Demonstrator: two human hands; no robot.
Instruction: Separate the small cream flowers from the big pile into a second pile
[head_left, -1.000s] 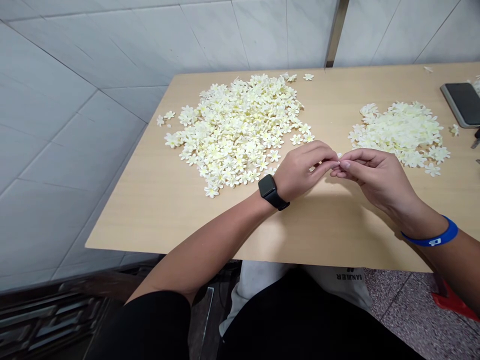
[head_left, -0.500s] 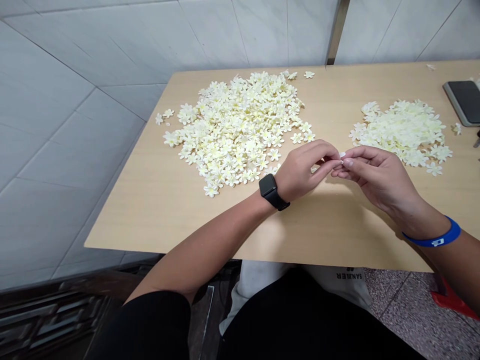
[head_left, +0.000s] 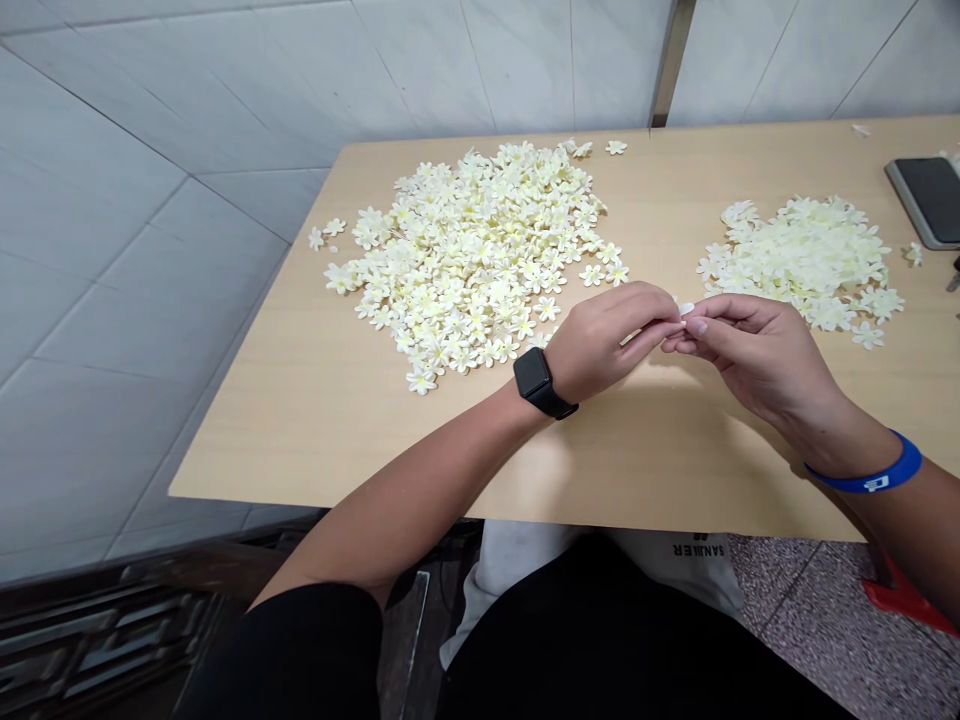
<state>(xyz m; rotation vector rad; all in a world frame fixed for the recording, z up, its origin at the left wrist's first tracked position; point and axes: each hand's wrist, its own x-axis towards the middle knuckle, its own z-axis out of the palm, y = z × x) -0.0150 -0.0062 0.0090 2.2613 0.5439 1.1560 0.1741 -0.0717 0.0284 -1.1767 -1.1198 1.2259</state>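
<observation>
Pale, grey-veined tiles (head_left: 225,80) are covering the wall across the top and left of the frame. A light wood-toned table (head_left: 360,450) is filling the centre and running off the right edge. The person's black clothing (head_left: 600,640) is spreading along the bottom.

A large heap of cream flowers with yellow centres (head_left: 480,260) is lying on the table, left of centre in the upper half. A smaller, paler flower heap (head_left: 806,265) is lying toward the upper right.

Between and just below the heaps, the right hand (head_left: 772,360) and the left hand (head_left: 611,335) are meeting at the fingertips, right of centre. Both are pinching with thumb and fingers, together grasping a small white petal-like piece; the fingers are hiding most of it.

A dark-screened phone (head_left: 930,200) is lying flat near the upper right edge. A blue wristband (head_left: 874,475) is circling the right wrist, and a black smartwatch (head_left: 533,372) is sitting on the left.

One loose flower (head_left: 616,147) is lying near the table's far edge, at upper centre. Smallest of all, the white petal-like piece (head_left: 686,309) is peeking above the joined fingertips.
</observation>
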